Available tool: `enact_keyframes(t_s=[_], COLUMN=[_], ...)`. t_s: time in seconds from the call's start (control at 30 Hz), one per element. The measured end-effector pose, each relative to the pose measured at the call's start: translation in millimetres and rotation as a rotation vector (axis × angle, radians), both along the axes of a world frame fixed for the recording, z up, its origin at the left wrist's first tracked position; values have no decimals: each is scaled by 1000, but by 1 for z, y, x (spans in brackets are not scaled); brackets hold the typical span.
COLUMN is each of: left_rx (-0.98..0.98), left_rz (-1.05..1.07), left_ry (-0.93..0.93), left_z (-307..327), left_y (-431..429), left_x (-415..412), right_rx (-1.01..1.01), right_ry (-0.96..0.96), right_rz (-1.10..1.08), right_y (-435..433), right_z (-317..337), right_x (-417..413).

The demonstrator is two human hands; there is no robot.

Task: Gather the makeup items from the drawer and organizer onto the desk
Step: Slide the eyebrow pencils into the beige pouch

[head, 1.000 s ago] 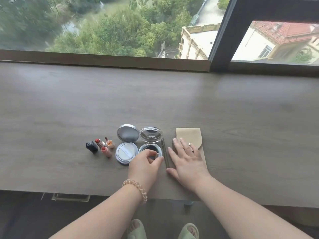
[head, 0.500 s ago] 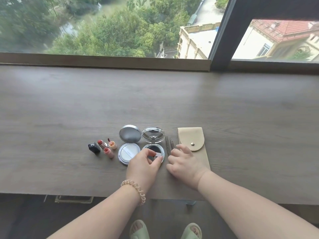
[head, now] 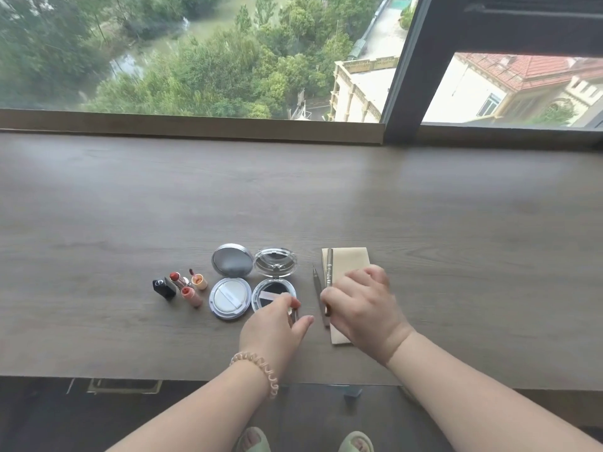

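On the wooden desk (head: 326, 197), a black lipstick cap (head: 165, 287), two open lipsticks (head: 186, 287) and a small orange pot (head: 199, 281) lie at the left. Beside them are an open cushion compact (head: 230, 296) and an open clear-lidded compact (head: 273, 290). My left hand (head: 274, 331) is just in front of the clear compact, pinching a small dark stick-like piece. My right hand (head: 362, 308) rests on the beige pouch (head: 350, 261) and grips a silver pencil (head: 329, 269) pointing away from me. A second brown pencil (head: 317, 288) lies loose between my hands.
A window sill (head: 195, 128) and dark window frame (head: 404, 93) close off the desk's far side. Below the near edge, a metal-rimmed part (head: 124, 384) shows at the left. My feet in green slippers (head: 355, 443) are on the floor underneath.
My right hand went from lying flat on the pouch to gripping the silver pencil. My left hand drew back slightly from the clear compact, pinching a small piece. The view shifted a little.
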State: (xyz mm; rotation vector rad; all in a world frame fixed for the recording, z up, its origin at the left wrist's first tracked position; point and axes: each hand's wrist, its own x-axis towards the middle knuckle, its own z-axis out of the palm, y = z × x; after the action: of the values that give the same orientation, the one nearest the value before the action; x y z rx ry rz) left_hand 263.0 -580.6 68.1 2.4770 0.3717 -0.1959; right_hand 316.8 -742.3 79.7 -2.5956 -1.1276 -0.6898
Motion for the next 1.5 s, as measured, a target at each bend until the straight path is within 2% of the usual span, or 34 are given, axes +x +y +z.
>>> enact_keyframes(t_s=[0.07,0.17,0.4,0.5,0.57,0.67,0.73,0.8,0.83,0.9,1.03,1.17,1.3,1.5], left_rx=[129,238,256,182,93,-55,-209,-409,-482,-512,-494,-379,-258,-190], left_rz=[-85,-139,-108,-42,-22,-61,-69,-38,-27,-31,-74,-95,-159,-204], left_ry=[24,65,86,25,-64,-180,-177,-169,-177,-214,-235,-237,-216,-135], left_z=[2,2,5,11,17,27,37,50,56,64,69,68,75,85], left_y=[-10,-25,-39,-33,-28,-23,-22,-20,-18,-14,-7,1,1,-2], left_x=[7,21,35,31,30,33,36,37,37,36,32,27,24,30], right_rx=[139,209,293,448,701,1147,1320,1409,1434,1425,1242,1190,1224,1208], right_ry=[61,125,214,397,619,917,1044,1124,1162,1252,1371,1363,1386,1454], right_rz=[-101,-194,-237,-308,-369,-323,-303,-297,-291,-282,-311,-392,-542,-668], right_y=[-12,-26,-47,-46,-40,-26,-16,-7,-3,2,14,18,20,21], right_z=[10,20,24,34,43,59,68,75,79,84,87,86,83,86], right_x=[2,2,-7,-7,-1,10,16,19,20,23,20,18,20,25])
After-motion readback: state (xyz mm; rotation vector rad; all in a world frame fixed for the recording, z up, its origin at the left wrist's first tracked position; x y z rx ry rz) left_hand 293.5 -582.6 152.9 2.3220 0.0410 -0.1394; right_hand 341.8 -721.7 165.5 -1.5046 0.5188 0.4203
